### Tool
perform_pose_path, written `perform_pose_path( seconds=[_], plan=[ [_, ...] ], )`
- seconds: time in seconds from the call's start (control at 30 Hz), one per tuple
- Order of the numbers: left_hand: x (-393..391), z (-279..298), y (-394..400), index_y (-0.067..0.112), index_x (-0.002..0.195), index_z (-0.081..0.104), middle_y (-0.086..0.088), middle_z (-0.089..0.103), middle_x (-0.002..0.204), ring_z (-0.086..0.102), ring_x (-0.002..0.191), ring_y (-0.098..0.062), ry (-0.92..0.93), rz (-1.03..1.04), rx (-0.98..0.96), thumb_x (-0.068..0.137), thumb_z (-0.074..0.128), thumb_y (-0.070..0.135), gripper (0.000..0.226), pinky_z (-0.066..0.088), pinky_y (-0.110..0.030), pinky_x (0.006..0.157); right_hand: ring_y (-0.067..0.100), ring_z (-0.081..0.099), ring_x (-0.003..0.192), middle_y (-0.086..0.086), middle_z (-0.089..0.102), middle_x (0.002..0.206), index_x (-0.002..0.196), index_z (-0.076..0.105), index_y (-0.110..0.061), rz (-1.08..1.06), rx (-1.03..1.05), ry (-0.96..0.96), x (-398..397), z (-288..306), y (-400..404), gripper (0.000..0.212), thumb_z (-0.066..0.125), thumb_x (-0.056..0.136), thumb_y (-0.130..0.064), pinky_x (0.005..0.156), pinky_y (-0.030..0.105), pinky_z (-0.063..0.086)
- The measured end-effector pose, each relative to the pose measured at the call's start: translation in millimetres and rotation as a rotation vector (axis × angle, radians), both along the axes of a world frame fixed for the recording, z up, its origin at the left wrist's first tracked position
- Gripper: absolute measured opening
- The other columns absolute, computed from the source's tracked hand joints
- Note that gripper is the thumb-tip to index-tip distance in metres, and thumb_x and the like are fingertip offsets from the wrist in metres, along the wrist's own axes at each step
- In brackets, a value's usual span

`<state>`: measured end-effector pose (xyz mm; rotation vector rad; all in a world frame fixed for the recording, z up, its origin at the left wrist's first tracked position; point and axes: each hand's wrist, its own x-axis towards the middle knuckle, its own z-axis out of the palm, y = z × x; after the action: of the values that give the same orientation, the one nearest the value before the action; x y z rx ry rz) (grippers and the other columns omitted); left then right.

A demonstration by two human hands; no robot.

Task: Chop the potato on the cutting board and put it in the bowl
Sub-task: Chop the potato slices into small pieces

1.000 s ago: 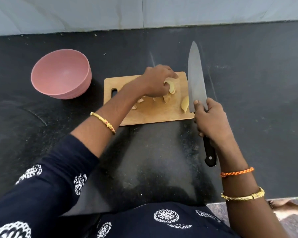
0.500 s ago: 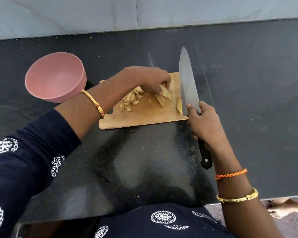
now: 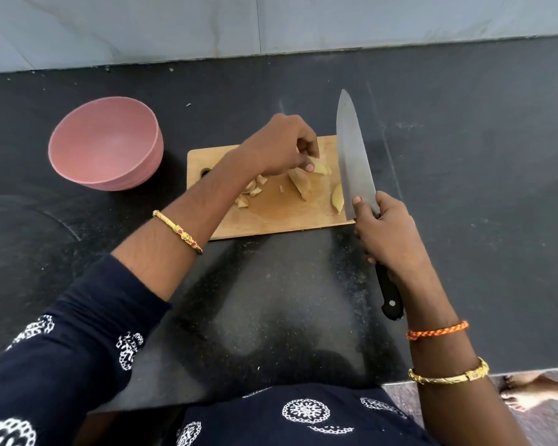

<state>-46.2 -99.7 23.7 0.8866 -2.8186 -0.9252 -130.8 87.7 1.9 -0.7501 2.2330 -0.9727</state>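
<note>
Right grip holding knife, left grip curled over potato pieces, black speckled counter, pale wall

The person wears a dark navy garment printed with white round floral motifs, its long left sleeve pushed up to about the elbow. The left forearm carries a thin gold bangle with small red stones. The right forearm carries a braided orange thread bracelet and, further up the arm, a gold bangle.
</note>
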Motion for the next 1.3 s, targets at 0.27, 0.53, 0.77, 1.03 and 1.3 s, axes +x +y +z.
perform_pose_path(
  seconds=[0.27, 0.53, 0.77, 1.03, 1.3],
  plan=[
    [-10, 1, 0, 0.014, 0.094, 0.073, 0.011, 0.064, 0.074, 0.06, 0.071, -0.005, -0.087, -0.015, 0.119, 0.073, 0.078, 0.017, 0.022, 0.042, -0.013, 0.064, 0.021, 0.048, 0.056, 0.006, 0.055, 0.069, 0.077, 0.044, -0.012, -0.024, -0.003, 0.006, -5, 3, 2, 0.031, 0.045, 0.096, -0.036, 0.059, 0.042, 0.051],
    [-14, 3, -20, 0.015, 0.097, 0.068, 0.002, 0.06, 0.095, 0.056, 0.091, -0.015, -0.268, 0.073, -0.015, 0.083, 0.07, 0.02, 0.015, 0.04, -0.027, 0.076, 0.023, 0.046, 0.06, 0.009, 0.052, 0.069, 0.085, 0.045, 0.0, -0.01, 0.017, 0.002, -3, 2, 1, 0.037, 0.045, 0.096, -0.036, 0.063, 0.046, 0.052],
    [-16, 10, -19, 0.013, 0.097, 0.064, 0.004, 0.061, 0.088, 0.054, 0.074, -0.008, -0.234, 0.115, 0.308, 0.086, 0.065, 0.018, 0.012, 0.041, -0.02, 0.06, 0.021, 0.047, 0.059, 0.008, 0.053, 0.069, 0.088, 0.046, 0.002, -0.016, 0.009, 0.004, -4, 1, 0, 0.038, 0.045, 0.096, -0.035, 0.06, 0.044, 0.052],
    [-9, 18, -27, 0.012, 0.102, 0.066, -0.001, 0.064, 0.096, 0.055, 0.074, -0.01, -0.329, 0.16, 0.352, 0.085, 0.064, 0.019, 0.019, 0.042, -0.022, 0.061, 0.02, 0.044, 0.054, 0.006, 0.049, 0.067, 0.079, 0.043, -0.009, -0.025, -0.013, -0.009, -8, -4, 2, 0.033, 0.045, 0.095, -0.038, 0.052, 0.036, 0.044],
    [-24, 7, -2, 0.013, 0.084, 0.067, -0.006, 0.066, 0.096, 0.065, 0.08, -0.015, -0.012, 0.397, 0.638, 0.079, 0.072, 0.012, 0.007, 0.057, -0.021, 0.065, 0.02, 0.046, 0.058, 0.005, 0.051, 0.068, 0.078, 0.045, -0.012, -0.055, -0.035, -0.048, -9, -2, 0, 0.031, 0.046, 0.095, -0.038, 0.052, 0.034, 0.044]
  ],
)
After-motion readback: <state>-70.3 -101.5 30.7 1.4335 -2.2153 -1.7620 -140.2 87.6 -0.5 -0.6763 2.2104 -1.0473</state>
